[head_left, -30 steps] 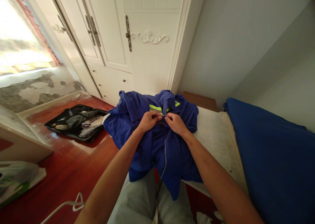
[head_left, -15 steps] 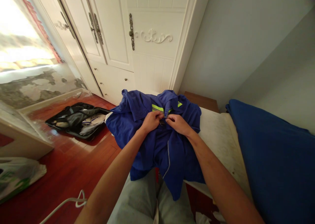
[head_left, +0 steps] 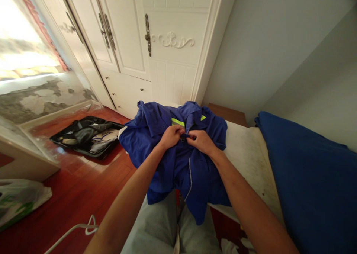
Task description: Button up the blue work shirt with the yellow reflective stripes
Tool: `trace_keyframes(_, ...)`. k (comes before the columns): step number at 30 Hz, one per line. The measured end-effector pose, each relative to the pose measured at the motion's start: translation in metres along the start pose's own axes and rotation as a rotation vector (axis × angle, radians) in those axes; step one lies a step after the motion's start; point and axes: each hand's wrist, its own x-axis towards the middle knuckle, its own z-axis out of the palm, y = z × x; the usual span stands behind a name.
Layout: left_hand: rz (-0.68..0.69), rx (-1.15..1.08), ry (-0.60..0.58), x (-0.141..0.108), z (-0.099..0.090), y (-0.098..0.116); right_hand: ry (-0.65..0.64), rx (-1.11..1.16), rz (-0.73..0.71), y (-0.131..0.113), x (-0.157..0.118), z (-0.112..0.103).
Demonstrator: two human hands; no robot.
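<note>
A blue garment [head_left: 164, 172] with yellow-green reflective strips [head_left: 177, 122] lies rumpled across a pale surface and hangs over its near edge. Along its front flap runs a light zipper edge [head_left: 190, 176]. My left hand [head_left: 172, 136] pinches the garment just below the left strip. Close beside it on the right, my right hand [head_left: 201, 140] is closed with thumb and finger on the same part of the cloth. A small dark piece shows between the fingertips, too small to make out.
White wardrobe [head_left: 173, 75] stands ahead. An open black suitcase [head_left: 103, 153] with clothes lies on the red floor [head_left: 111, 176] at left, near a plastic bag [head_left: 25, 200] and white cable [head_left: 75, 228]. Folded blue fabric [head_left: 309, 172] lies right on the pale surface [head_left: 251, 153].
Both hands keep their grip on the cloth, with the right fingertips shifted slightly. The view has moved a little.
</note>
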Motion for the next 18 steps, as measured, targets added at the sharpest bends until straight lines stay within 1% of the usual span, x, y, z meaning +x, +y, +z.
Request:
trace_keyframes(4, -0.035, -0.053, 0.107, 0.002, -0.002, 0.000, -0.041, 0.001, -0.097, -0.001, -0.003, 0.000)
trace_keyframes(5, -0.041, -0.068, 0.123, 0.002, -0.002, 0.000, -0.035, 0.024, -0.102, -0.001, -0.004, 0.001)
trace_keyframes(7, -0.050, -0.104, 0.141, 0.003, -0.002, 0.000, 0.019, 0.089, -0.061, -0.002, -0.004, 0.002)
trace_keyframes(10, -0.062, -0.167, 0.194, 0.004, -0.004, -0.002, 0.167, 0.263, 0.083, -0.001, -0.001, 0.003)
trace_keyframes(13, -0.071, -0.227, 0.288, 0.004, -0.006, 0.000, 0.337, 0.591, 0.257, 0.002, 0.004, -0.001)
trace_keyframes(16, -0.086, -0.276, 0.371, 0.001, -0.008, 0.006, 0.567, 0.967, 0.363, 0.011, 0.009, -0.009)
trace_keyframes(18, -0.125, -0.334, 0.360, -0.002, -0.007, 0.010, 0.744, 1.182, 0.409, 0.022, 0.011, -0.017)
